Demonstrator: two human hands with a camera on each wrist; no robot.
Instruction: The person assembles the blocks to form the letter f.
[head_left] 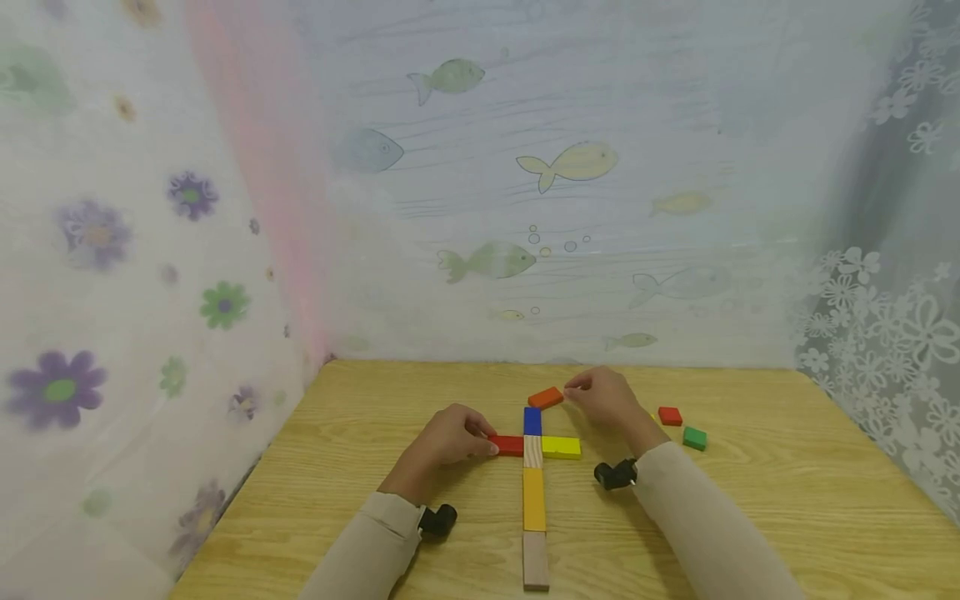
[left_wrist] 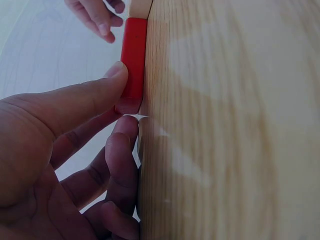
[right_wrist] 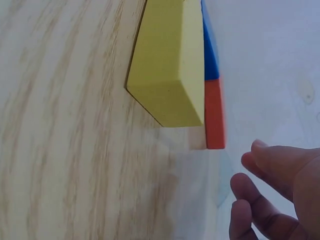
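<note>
Wooden blocks form a cross on the table. My left hand (head_left: pixel 453 435) pinches the outer end of the red block (head_left: pixel 510 446), the cross's left arm, between thumb (left_wrist: pixel 117 75) and forefinger. A yellow block (head_left: pixel 562 447) makes the right arm, with a striped wood block (head_left: pixel 532 452) at the crossing. Above it lies a blue block (head_left: pixel 532 421), and an orange block (head_left: pixel 546 397) slants off its top end. My right hand (head_left: pixel 603 396) is just right of the orange block, its loosely bent fingers apart from it in the right wrist view.
An amber block (head_left: pixel 533 500) and a plain wood block (head_left: pixel 536 560) form the lower stem. To the right lie a small red block (head_left: pixel 670 416) and a green block (head_left: pixel 694 437). A fish-patterned curtain (head_left: pixel 570 275) hangs behind the table (head_left: pixel 360 392).
</note>
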